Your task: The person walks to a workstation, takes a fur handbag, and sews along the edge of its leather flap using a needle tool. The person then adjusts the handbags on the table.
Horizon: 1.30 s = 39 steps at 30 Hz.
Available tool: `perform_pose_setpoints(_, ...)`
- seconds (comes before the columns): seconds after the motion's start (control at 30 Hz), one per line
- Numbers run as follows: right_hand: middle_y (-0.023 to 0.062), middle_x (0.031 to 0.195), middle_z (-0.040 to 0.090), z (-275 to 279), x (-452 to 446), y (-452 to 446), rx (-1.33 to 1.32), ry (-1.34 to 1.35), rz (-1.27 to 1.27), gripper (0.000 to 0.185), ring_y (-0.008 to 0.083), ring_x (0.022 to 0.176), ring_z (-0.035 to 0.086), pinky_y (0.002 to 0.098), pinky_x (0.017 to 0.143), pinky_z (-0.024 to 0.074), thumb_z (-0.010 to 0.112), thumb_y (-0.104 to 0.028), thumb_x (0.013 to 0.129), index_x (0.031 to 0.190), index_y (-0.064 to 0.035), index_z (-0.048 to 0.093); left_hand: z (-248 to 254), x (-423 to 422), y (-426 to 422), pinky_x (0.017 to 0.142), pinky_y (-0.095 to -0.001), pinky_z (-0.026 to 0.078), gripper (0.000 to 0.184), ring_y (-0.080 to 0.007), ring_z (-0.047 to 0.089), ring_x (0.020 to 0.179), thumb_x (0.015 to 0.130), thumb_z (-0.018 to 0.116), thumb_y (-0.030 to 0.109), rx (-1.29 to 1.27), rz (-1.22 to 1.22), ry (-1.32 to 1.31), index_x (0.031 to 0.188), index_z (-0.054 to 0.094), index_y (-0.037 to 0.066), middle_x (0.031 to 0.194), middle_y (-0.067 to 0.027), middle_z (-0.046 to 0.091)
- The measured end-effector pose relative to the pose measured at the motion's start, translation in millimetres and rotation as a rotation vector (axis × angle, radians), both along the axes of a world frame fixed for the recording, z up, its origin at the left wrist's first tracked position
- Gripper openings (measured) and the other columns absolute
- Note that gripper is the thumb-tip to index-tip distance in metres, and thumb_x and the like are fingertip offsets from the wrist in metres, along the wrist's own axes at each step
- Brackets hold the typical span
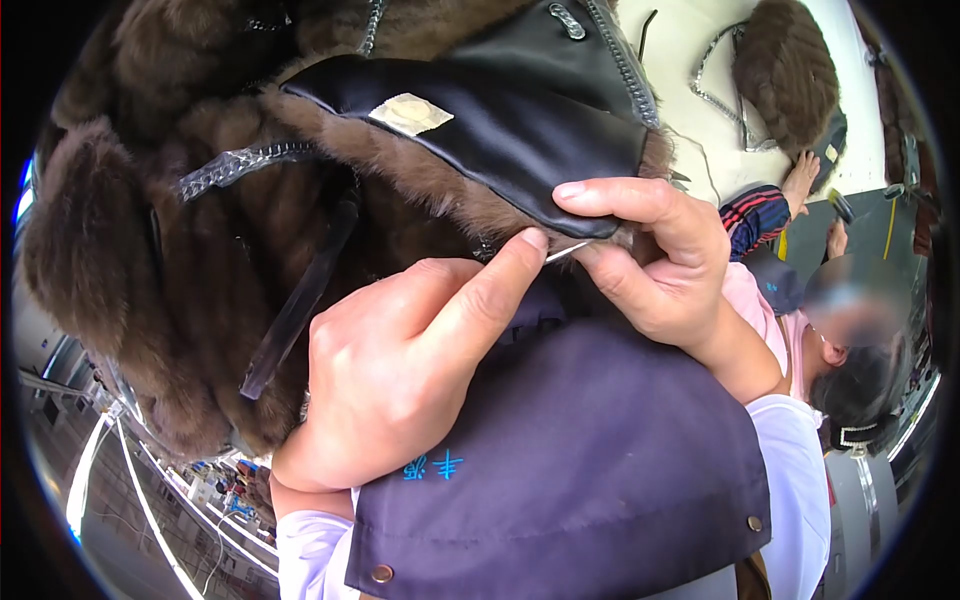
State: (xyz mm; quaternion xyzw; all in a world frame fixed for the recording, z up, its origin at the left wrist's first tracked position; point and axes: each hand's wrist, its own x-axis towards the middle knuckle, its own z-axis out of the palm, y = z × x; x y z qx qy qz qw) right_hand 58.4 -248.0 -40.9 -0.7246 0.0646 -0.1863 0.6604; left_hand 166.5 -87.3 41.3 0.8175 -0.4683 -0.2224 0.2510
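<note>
A bag [500, 140] of black smooth leather with a brown fur edge lies across both my hands, a cream diamond-shaped label stuck on the leather. My right hand [655, 250] pinches its lower right corner, index finger on the leather and thumb below. Beside it, my left hand [400, 360] is closed, its index finger stretched along the fur edge and pressing there; its thumb is hidden. A thin, pale, needle-like sliver [567, 252] shows between the left index fingertip and the right thumb. Which hand holds the sliver is unclear.
Brown fur pieces [90, 240] with plastic-wrapped chains [240, 165] are heaped at the left. Another fur bag [790, 75] with a chain rests on the white table [690, 100]. A co-worker [790, 330] sits close on the right, one hand near that bag.
</note>
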Motion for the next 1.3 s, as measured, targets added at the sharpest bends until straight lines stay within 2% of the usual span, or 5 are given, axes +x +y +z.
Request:
perform_pose_setpoints(0.73,0.0100,0.089,0.068,0.6,-2.0,0.0,0.058,-0.013,-0.025,0.030,0.0139,0.069,0.065,0.0235,0.061,0.0496,0.065,0.001,0.072,0.102,-0.0002,0.063,3.3,-8.0,-2.3,0.053,-0.0283,0.048,0.037,-0.0213,0.061,0.060,0.071,0.061,-0.009,0.057,0.027,-0.035,0.105,0.065,0.005,0.073,-0.0104,0.062)
perform_pose_setpoints(0.8,0.0125,0.101,0.065,4.7,-4.3,-2.8,-0.015,0.037,0.068,0.030,0.0131,0.083,0.062,0.0222,0.072,0.0474,0.059,0.004,0.078,0.108,0.0043,0.058,-3.6,-11.8,1.7,0.048,-0.0276,0.047,0.047,-0.0171,0.058,0.056,0.066,0.063,0.002,-0.006,0.030,-0.135,0.112,0.064,0.010,0.073,-0.0035,0.059)
perform_pose_setpoints(0.93,0.0119,0.095,0.067,8.9,-2.7,-4.6,-0.218,0.097,0.093,0.027,0.0151,0.074,0.064,0.0233,0.065,0.0486,0.063,0.001,0.078,0.105,0.0029,0.060,-3.3,-18.0,1.2,0.048,-0.0276,0.046,0.047,-0.0171,0.057,0.056,0.067,0.063,0.003,0.040,0.051,-0.163,0.114,0.063,0.009,0.073,-0.0036,0.059)
perform_pose_setpoints(1.0,0.0073,0.087,0.068,4.4,1.6,0.0,-0.298,-0.026,-0.025,0.029,0.0169,0.061,0.062,0.0262,0.052,0.0460,0.070,-0.004,0.073,0.102,-0.0049,0.065,-3.9,-18.2,1.1,0.047,-0.0276,0.046,0.046,-0.0175,0.057,0.055,0.066,0.064,0.003,0.025,0.060,-0.179,0.112,0.064,0.009,0.072,-0.0041,0.058)
perform_pose_setpoints(1.3,0.0081,0.084,0.068,7.1,-2.3,-4.7,-0.166,-0.005,0.027,0.026,0.0187,0.061,0.063,0.0260,0.054,0.0476,0.070,-0.009,0.077,0.102,-0.0039,0.064,-9.2,14.0,-4.1,0.045,-0.0294,0.042,0.025,-0.0221,0.055,0.050,0.065,0.064,-0.003,-0.056,-0.122,-0.106,0.089,0.066,0.002,0.062,-0.0088,0.055)
